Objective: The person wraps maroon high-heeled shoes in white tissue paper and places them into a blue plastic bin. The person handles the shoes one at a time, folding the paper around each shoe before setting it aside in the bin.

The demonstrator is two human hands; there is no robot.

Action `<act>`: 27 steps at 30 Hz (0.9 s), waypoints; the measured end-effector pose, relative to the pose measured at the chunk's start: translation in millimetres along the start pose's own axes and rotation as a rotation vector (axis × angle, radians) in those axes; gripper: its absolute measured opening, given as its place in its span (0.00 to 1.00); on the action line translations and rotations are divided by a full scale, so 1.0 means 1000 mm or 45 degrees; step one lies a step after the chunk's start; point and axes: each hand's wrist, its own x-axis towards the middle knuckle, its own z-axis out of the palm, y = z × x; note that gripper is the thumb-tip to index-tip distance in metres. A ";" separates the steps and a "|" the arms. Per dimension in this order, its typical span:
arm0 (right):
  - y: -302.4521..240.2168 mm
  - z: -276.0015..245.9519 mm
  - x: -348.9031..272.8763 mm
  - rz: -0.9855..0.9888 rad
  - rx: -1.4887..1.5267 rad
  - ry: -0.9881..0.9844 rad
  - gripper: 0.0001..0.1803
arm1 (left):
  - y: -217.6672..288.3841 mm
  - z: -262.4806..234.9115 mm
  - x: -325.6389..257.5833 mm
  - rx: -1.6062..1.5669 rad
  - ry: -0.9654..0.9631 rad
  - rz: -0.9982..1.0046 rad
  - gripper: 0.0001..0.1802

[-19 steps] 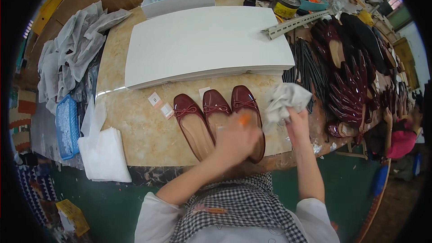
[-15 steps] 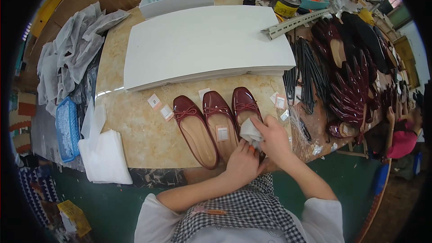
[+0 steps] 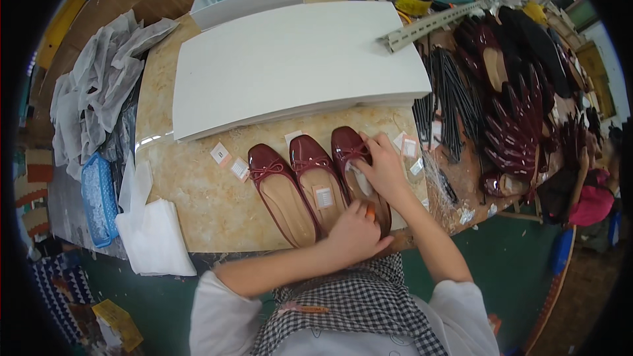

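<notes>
Three dark red patent ballet flats with bows lie side by side, toes away from me: a left shoe [image 3: 267, 166], a middle shoe [image 3: 306, 156] with a small label inside, and a right shoe [image 3: 345, 141]. My right hand [image 3: 388, 170] grips the right shoe's toe end, its fingers closed over the outer side by the bow. White paper stuffing [image 3: 357, 178] shows inside that shoe's front. At the heel of the same shoe, my left hand [image 3: 356, 234] is closed around the back edge. Something small and orange [image 3: 370, 212] shows at its fingers, its kind unclear.
A stack of white sheets [image 3: 297, 59] lies behind the shoes, a perforated metal bar [image 3: 432, 26] on its right corner. Hang tags [image 3: 221, 153] are scattered about. At left are tissue paper [image 3: 155, 237] and a blue basket [image 3: 99, 201]; more red shoes [image 3: 517, 132] are piled at right.
My right hand has moved forward from the shoe's middle to its toe. The white wad it held now sits inside the shoe's front. My left hand stays at the heel.
</notes>
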 end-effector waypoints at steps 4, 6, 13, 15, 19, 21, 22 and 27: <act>-0.009 -0.046 -0.030 0.143 0.277 -0.019 0.26 | -0.131 -0.112 0.042 0.463 0.785 -0.111 0.36; -0.013 -0.046 -0.045 0.091 0.350 -0.024 0.24 | -0.219 -0.116 0.047 0.535 0.868 -0.627 0.37; -0.033 -0.051 -0.052 0.332 1.185 0.133 0.40 | -0.188 -0.085 0.053 -0.077 0.756 -0.524 0.34; -0.037 -0.051 -0.051 0.400 1.407 0.043 0.44 | -0.168 -0.084 0.049 -0.102 0.796 -0.404 0.34; -0.056 -0.049 -0.050 0.312 1.343 -0.086 0.42 | -0.230 -0.105 0.044 0.348 0.949 -0.769 0.33; -0.058 -0.045 -0.052 0.258 1.278 -0.155 0.42 | -0.240 -0.094 0.043 0.327 1.004 -0.793 0.29; -0.060 -0.045 -0.053 0.285 1.241 -0.129 0.41 | -0.236 -0.095 0.044 0.199 1.014 -0.733 0.27; -0.063 -0.050 -0.051 0.446 1.663 0.078 0.38 | -0.106 -0.100 0.018 -0.021 0.746 -0.124 0.07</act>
